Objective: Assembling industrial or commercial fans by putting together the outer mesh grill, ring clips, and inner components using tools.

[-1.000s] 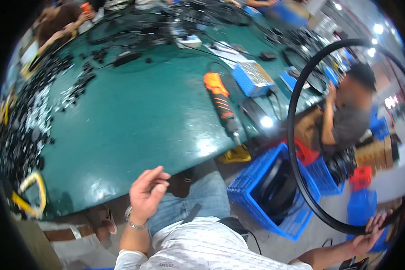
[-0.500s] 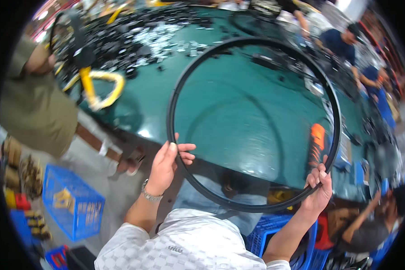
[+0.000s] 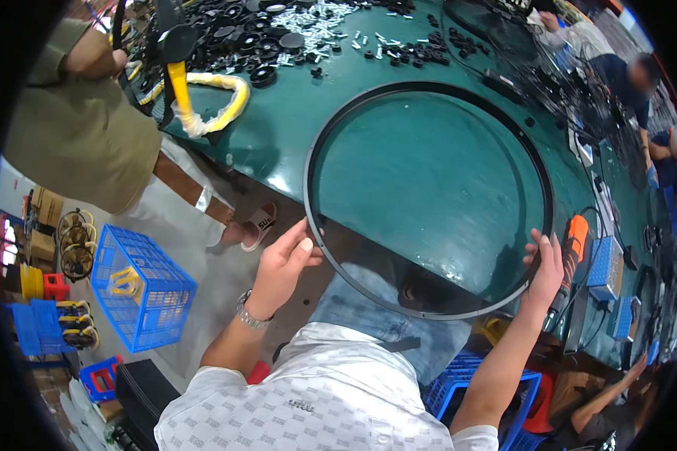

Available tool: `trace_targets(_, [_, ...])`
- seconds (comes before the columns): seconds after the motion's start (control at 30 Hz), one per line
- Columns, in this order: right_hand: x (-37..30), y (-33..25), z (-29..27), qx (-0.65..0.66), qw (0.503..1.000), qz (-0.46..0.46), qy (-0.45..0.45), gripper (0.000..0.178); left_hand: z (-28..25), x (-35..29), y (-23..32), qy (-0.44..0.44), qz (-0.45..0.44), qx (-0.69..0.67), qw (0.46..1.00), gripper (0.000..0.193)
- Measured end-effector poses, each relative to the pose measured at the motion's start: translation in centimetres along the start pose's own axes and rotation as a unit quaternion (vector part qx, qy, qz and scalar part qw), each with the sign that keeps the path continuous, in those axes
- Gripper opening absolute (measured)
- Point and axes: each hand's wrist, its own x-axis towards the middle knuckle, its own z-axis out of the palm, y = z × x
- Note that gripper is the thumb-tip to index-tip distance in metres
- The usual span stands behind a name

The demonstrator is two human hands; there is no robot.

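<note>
A large thin black ring (image 3: 353, 287), like a wheel rim, lies tilted low over the green table (image 3: 421, 173), its near part reaching past the table edge above my lap. At its left side my left hand (image 3: 282, 263) holds it loosely, the thumb raised off it and the fingers against the rim. My right hand (image 3: 543, 274) is curved around the right side, with fingers inside the ring and the palm outside. Just right of that hand lies an orange and black power tool (image 3: 575, 239).
Black round parts (image 3: 237, 34) and silver screws (image 3: 331, 26) cover the far left table. A yellow-handled piece (image 3: 180, 90) overhangs the left edge, where a person (image 3: 90, 143) stands. Blue boxes (image 3: 605, 267) and cables lie right. A blue crate (image 3: 147, 293) stands on the floor.
The ring has come down closer to the table, its shadow now near the rim. My right hand has shifted up along the ring's side. My left thumb has lifted off the rim.
</note>
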Motion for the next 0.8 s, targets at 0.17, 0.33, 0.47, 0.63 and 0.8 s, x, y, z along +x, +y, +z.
trace_targets(0.17, [0.6, 1.7, 0.4, -0.115, 0.992, -0.003, 0.041, 0.041, 0.4, 0.6, -1.0, -0.014, 0.005, 0.012, 1.0, 0.044])
trace_targets(0.33, [0.6, 3.6, 0.0, -0.154, 0.979, -0.115, 0.072, 0.039, 1.3, 1.2, -2.0, 0.007, 0.059, 0.07, 0.996, 0.049])
trace_targets(0.47, [0.5, 3.6, -0.1, -0.146, 0.981, -0.104, 0.07, 0.039, 1.7, 1.5, -1.8, 0.011, 0.041, 0.072, 0.997, 0.049])
trace_targets(0.63, [0.1, 3.1, -0.2, -0.182, 0.975, -0.097, 0.077, 0.037, 1.7, 2.0, -1.4, -0.002, 0.033, 0.089, 0.995, 0.047])
trace_targets(0.8, [-0.2, 2.9, -0.3, -0.169, 0.974, -0.136, 0.069, 0.036, 2.1, 2.2, -0.9, -0.013, 0.031, 0.096, 0.995, 0.047])
